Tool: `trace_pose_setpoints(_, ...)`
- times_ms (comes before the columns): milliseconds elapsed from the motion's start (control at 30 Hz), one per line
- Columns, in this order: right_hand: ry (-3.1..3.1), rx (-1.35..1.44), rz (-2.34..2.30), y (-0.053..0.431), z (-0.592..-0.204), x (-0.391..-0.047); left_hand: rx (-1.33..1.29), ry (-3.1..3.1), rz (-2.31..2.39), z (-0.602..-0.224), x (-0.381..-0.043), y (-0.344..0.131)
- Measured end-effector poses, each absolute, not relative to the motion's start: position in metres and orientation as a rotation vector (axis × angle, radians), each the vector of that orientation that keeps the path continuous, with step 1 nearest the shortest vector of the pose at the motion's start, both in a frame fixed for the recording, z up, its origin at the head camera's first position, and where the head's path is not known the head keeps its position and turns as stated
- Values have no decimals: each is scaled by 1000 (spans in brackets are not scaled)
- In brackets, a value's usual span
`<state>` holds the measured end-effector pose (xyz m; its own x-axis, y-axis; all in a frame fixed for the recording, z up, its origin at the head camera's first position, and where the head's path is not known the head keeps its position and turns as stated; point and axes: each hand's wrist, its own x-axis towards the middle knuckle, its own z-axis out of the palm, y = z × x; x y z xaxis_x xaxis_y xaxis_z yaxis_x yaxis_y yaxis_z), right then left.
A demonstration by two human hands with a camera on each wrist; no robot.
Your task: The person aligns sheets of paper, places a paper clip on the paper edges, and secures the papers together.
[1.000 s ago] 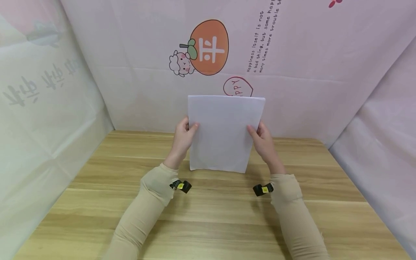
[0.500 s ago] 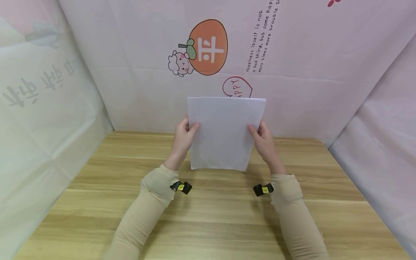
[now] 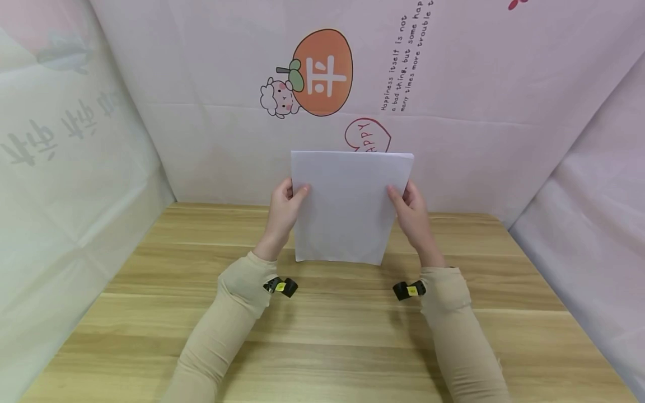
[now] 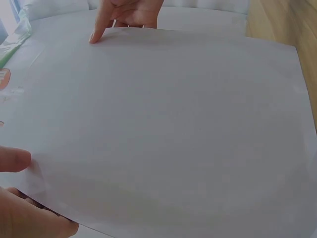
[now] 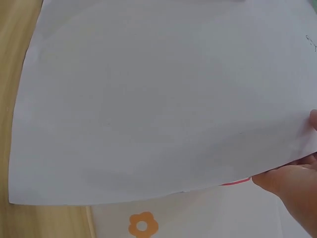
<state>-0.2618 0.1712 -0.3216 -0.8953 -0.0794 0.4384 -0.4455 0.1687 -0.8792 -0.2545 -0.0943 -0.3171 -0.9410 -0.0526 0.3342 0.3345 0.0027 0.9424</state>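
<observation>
Both hands hold up white paper [image 3: 347,218], blank on the side that faces me, near the far edge of the table. On its left edge the left hand [image 3: 285,207] pinches it, thumb on the near face and fingers behind. The right hand [image 3: 412,215] grips the opposite edge the same way. In the left wrist view the paper [image 4: 168,124] fills most of the picture, with the right hand [image 4: 130,12] at its far edge. The right wrist view shows the paper [image 5: 148,99] bowed slightly, and the right hand [image 5: 292,191] at its lower right edge.
The wood-grain table [image 3: 322,347] spreads beneath the arms. Behind it hangs a pale printed cloth [image 3: 211,140] with an orange fruit, a small sheep and lettering. More pale cloth [image 3: 75,184] closes the left side, and another sheet [image 3: 589,224] the right.
The paper's top edge has dropped slightly and its lower edge has risen a little, so it leans somewhat differently. Both hands have shifted slightly upward, keeping their grip.
</observation>
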Motion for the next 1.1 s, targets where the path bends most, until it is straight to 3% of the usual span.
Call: trace_pose_setpoints(1100,-1961,345,1825,156,-287,-258,-307,-1875,-2014,-290,-252,-88)
